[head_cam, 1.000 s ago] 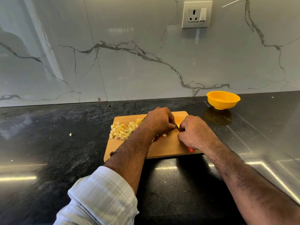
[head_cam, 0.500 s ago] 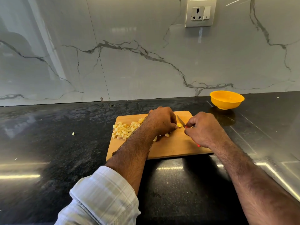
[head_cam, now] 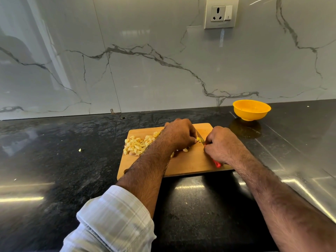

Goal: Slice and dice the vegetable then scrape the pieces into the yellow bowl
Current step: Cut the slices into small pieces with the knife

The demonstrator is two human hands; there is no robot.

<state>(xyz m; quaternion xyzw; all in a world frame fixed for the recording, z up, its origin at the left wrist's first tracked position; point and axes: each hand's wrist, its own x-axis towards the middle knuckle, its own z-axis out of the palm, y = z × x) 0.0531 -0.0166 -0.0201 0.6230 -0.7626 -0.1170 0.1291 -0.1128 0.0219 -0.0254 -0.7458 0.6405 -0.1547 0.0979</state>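
- Your left hand (head_cam: 179, 134) curls its fingers down onto the vegetable (head_cam: 197, 139), against the blade.
- Your right hand (head_cam: 221, 145) grips the red-handled knife (head_cam: 217, 163).
- Yellow bowl (head_cam: 251, 110), beyond your right fingers: contents unclear.
- Diced pieces (head_cam: 136, 145) lie left of your fingers on the cutting board (head_cam: 190, 164).

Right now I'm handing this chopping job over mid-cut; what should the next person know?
Left hand: fingers curled, pinning the last pale yellow vegetable piece on the wooden cutting board.
Right hand: grip on the red-handled knife, blade at that piece.
Done: heap of pale diced cubes on the board's left side; one stray bit on the black counter.
Left: finish dicing, scrape everything into the round yellow plastic bowl, standing to the board's far right; no cubes visible inside.
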